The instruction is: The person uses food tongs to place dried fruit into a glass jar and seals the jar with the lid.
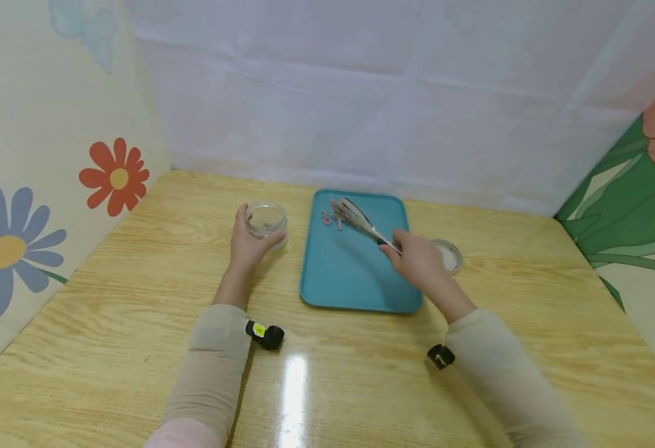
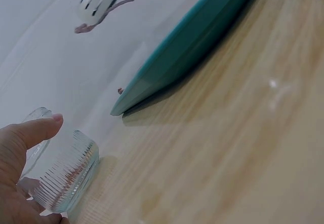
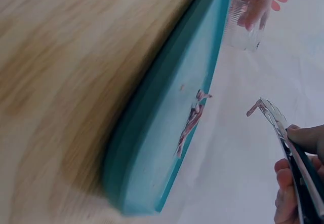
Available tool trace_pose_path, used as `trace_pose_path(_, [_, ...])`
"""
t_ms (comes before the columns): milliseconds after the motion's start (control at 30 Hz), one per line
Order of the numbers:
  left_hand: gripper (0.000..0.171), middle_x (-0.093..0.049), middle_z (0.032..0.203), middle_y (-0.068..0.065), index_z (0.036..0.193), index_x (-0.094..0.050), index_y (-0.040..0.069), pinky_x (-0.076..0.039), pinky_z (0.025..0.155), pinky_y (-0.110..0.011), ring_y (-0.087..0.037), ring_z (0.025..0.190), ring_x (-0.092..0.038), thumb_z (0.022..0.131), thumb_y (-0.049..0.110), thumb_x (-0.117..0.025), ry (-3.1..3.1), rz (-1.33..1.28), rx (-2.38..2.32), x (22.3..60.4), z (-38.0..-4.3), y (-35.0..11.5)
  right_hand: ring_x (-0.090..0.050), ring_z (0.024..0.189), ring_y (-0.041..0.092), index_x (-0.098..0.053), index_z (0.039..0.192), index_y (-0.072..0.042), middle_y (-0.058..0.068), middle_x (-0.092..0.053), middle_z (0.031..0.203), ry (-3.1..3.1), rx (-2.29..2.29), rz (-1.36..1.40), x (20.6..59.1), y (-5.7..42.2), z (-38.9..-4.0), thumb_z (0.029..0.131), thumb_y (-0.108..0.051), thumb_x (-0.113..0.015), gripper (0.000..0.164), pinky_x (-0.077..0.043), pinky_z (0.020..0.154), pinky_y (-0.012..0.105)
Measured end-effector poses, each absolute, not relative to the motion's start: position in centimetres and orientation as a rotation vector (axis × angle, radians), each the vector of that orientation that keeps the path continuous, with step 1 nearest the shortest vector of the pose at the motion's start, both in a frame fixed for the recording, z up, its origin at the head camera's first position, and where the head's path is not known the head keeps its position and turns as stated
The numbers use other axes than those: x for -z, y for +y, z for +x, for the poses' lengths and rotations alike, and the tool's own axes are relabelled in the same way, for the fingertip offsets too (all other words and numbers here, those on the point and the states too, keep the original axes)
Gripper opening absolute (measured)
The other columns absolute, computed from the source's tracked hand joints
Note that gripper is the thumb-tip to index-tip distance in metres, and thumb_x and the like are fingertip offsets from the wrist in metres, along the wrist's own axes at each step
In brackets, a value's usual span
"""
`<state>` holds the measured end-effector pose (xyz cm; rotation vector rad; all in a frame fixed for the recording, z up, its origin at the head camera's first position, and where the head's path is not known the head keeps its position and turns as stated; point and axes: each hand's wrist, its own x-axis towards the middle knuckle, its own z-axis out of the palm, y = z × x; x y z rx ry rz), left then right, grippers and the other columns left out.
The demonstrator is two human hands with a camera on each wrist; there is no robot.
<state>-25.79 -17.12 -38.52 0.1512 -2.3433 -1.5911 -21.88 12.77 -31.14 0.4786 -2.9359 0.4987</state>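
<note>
At the tray's left, my left hand [image 1: 251, 244] grips a clear ribbed glass jar [image 2: 71, 176], thumb on one side and fingers around the other. Some small pinkish-brown bits show through the jar's wall, near its bottom. My right hand [image 1: 419, 260] holds metal tongs [image 3: 283, 133] by the handles, over the blue-green tray [image 1: 355, 274]. Pinched in the tongs' tips is a thin pinkish strip [image 3: 252, 108], raised above the tray. More pinkish strips [image 3: 191, 123] lie in the tray, near its far left in the head view.
A round, shallow, clear-rimmed piece with a whitish middle [image 1: 449, 256] lies right of the tray, partly behind my right hand. The wooden table [image 1: 137, 330] meets a white cloth [image 1: 350, 124] at the back. Flower-painted panels stand at both sides.
</note>
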Motion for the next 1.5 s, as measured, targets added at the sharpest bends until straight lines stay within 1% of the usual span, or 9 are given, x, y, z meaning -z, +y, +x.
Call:
trace_pose_path(367, [0.096, -0.028, 0.133, -0.018, 0.137, -0.013, 0.013, -0.023, 0.095, -0.044, -0.033, 0.119, -0.027, 0.065, 0.023, -0.076, -2.337, 0.133, 1.603, 38.7, -25.8, -17.1, -0.039, 0.048, 0.016, -0.043, 0.073, -0.011, 0.004, -0.045, 0.06, -2.976, -0.636, 0.453, 30.7, 9.4, -22.5, 0.087, -0.038, -0.047, 0.03, -0.03, 0.04, 0.027])
trace_pose_path(533, [0.095, -0.028, 0.133, -0.019, 0.137, -0.013, 0.012, -0.022, 0.095, -0.043, -0.032, 0.119, -0.027, 0.066, 0.023, -0.075, -2.332, 0.136, 1.601, 38.6, -25.8, -17.1, -0.039, 0.048, 0.015, -0.044, 0.073, -0.011, 0.003, -0.045, 0.06, -2.955, -0.647, 0.464, 30.6, 7.7, -22.7, 0.087, -0.037, -0.048, 0.03, -0.03, 0.04, 0.026])
trace_pose_path(733, [0.095, -0.028, 0.133, -0.019, 0.137, -0.014, 0.011, -0.022, 0.096, -0.042, -0.031, 0.119, -0.027, 0.065, 0.022, -0.076, -2.329, 0.151, 1.612, 38.7, -25.9, -17.2, -0.042, 0.048, 0.015, -0.045, 0.073, -0.014, 0.001, -0.047, 0.06, -2.963, -0.648, 0.43, 30.8, 5.7, -23.2, 0.086, -0.041, -0.047, 0.03, -0.031, 0.039, 0.026])
trace_pose_path(1033, [0.095, -0.029, 0.132, -0.019, 0.136, -0.015, 0.01, -0.023, 0.095, -0.041, -0.032, 0.118, -0.028, 0.064, 0.021, -0.076, -2.321, 0.153, 1.618, 38.7, -26.0, -17.1, -0.044, 0.051, 0.015, -0.046, 0.074, -0.015, 0.0, -0.05, 0.068, -2.967, -0.668, 0.455, 31.0, 2.9, -23.7, 0.086, -0.042, -0.046, 0.03, -0.034, 0.04, 0.027])
trace_pose_path(1333, [0.098, -0.028, 0.133, -0.019, 0.138, -0.012, 0.013, -0.022, 0.096, -0.041, -0.032, 0.119, -0.027, 0.064, 0.023, -0.076, -2.319, 0.147, 1.632, 38.7, -25.9, -17.1, -0.043, 0.049, 0.015, -0.043, 0.075, -0.013, 0.001, -0.047, 0.062, -2.971, -0.671, 0.481, 31.7, 1.3, -24.0, 0.086, -0.041, -0.045, 0.03, -0.032, 0.039, 0.027])
trace_pose_path(1500, [0.097, -0.026, 0.133, -0.02, 0.138, -0.012, 0.01, -0.021, 0.096, -0.042, -0.033, 0.119, -0.026, 0.066, 0.022, -0.075, -2.322, 0.122, 1.63, 38.7, -25.9, -17.1, -0.042, 0.05, 0.015, -0.043, 0.075, -0.014, 0.001, -0.047, 0.062, -2.962, -0.715, 0.469, 32.1, 0.8, -24.1, 0.086, -0.042, -0.045, 0.03, -0.032, 0.04, 0.027])
